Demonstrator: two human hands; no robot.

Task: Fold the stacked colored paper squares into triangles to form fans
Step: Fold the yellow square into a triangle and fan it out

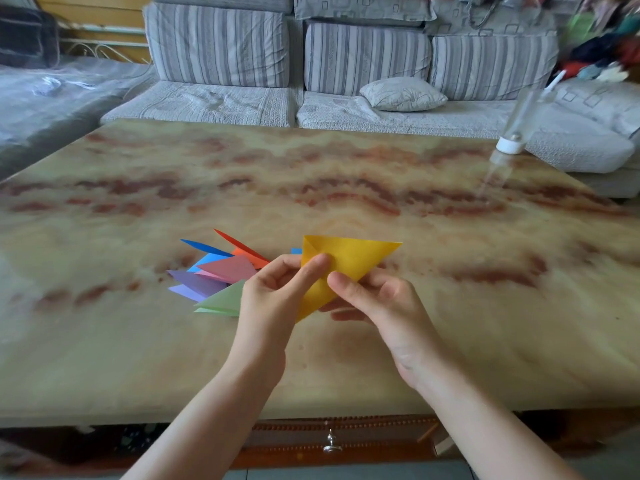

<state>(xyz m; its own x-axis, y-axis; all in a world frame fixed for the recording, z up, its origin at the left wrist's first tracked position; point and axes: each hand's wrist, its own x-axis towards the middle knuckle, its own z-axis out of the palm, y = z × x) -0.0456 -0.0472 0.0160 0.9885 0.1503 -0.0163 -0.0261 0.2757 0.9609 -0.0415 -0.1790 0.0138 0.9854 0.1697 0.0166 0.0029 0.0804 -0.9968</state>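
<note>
A yellow paper (349, 258), folded into a triangle, is held just above the marble table (311, 188). My left hand (273, 289) pinches its left side with thumb and fingers. My right hand (374, 299) pinches its lower right part, thumb on top. To the left, several folded triangles lie fanned on the table: orange (247, 252), blue (207, 252), pink (230, 268), purple (194, 284) and green (225, 299). A small blue corner (296, 251) shows behind the yellow paper.
A transparent bottle with a white cap (509, 143) stands tilted at the table's far right. A grey striped sofa (346, 81) with a cushion (403, 93) runs behind the table. A drawer knob (331, 445) sits under the near edge.
</note>
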